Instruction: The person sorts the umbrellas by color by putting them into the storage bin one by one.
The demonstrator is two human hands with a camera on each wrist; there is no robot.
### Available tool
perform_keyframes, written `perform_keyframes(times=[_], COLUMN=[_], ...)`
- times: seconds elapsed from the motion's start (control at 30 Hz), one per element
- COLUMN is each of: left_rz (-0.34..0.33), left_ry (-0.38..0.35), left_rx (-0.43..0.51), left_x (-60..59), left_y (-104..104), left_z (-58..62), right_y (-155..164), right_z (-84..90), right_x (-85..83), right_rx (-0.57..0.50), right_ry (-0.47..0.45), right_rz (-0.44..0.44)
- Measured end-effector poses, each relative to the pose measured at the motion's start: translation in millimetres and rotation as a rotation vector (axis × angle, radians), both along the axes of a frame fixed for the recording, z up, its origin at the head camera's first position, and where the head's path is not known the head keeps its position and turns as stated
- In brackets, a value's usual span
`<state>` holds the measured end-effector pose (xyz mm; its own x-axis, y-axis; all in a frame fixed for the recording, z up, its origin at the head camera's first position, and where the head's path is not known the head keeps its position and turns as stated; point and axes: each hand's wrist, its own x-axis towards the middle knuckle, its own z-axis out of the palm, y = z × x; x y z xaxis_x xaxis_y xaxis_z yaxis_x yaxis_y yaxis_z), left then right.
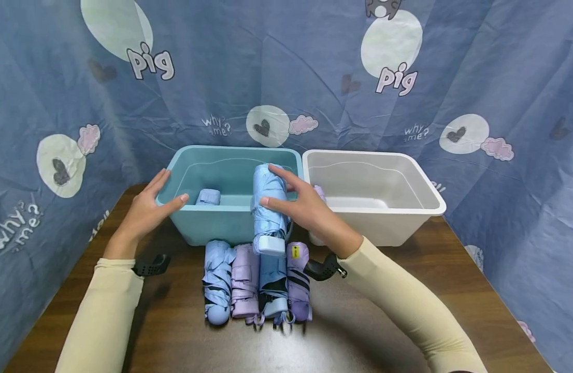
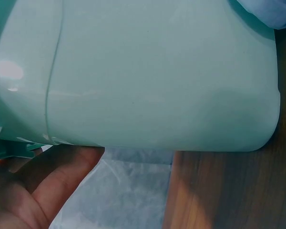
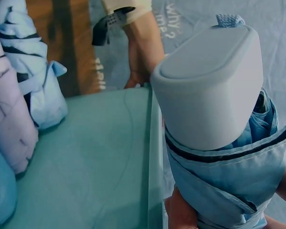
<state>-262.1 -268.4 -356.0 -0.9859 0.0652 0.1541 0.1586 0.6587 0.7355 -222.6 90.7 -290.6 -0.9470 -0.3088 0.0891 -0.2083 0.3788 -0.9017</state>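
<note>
My right hand [image 1: 301, 205] grips a folded light-blue umbrella [image 1: 268, 199], held upright over the front rim of the teal bin [image 1: 230, 151]. Its pale handle end [image 3: 214, 81] points down toward the table. My left hand [image 1: 150, 206] rests with straight fingers on the bin's front left corner, thumb on the rim. The left wrist view shows that hand's palm [image 2: 43, 191] under the bin's wall [image 2: 148, 81]. Another small blue umbrella [image 1: 208, 197] lies inside the teal bin.
Several folded umbrellas [image 1: 256, 280], blue and purple by turns, lie side by side on the brown table [image 1: 407, 290] before the teal bin. A white bin [image 1: 375, 155] stands to the right. Blue patterned cloth [image 1: 286, 67] hangs all around.
</note>
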Motion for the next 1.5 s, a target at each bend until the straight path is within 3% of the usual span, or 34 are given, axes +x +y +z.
perform_keyframes(times=[0.13,0.23,0.33,0.87,1.5], left_rz=[0.001,0.002,0.005,0.014,0.028], left_ry=[-0.013,-0.007,0.009,0.016,0.013], left_rx=[0.004,0.012,0.02,0.01,0.002], left_x=[1.5,1.7,1.3,-0.4,3.3], left_y=[1,1,1,2,1], left_z=[-2.8,-3.1,-2.2,-0.3,0.8], right_y=[-11,-18,-27,-65,-99], right_z=[0.2,1.8,4.3,11.6,-6.8], right_x=[-11.2,-18.5,-25.2,-58.9,-96.1], right_rx=[0.023,-0.023,-0.059,-0.045,-0.275], right_ry=[0.019,0.023,0.012,-0.082,-0.269], right_rz=[-0.012,0.005,0.025,-0.007,-0.124])
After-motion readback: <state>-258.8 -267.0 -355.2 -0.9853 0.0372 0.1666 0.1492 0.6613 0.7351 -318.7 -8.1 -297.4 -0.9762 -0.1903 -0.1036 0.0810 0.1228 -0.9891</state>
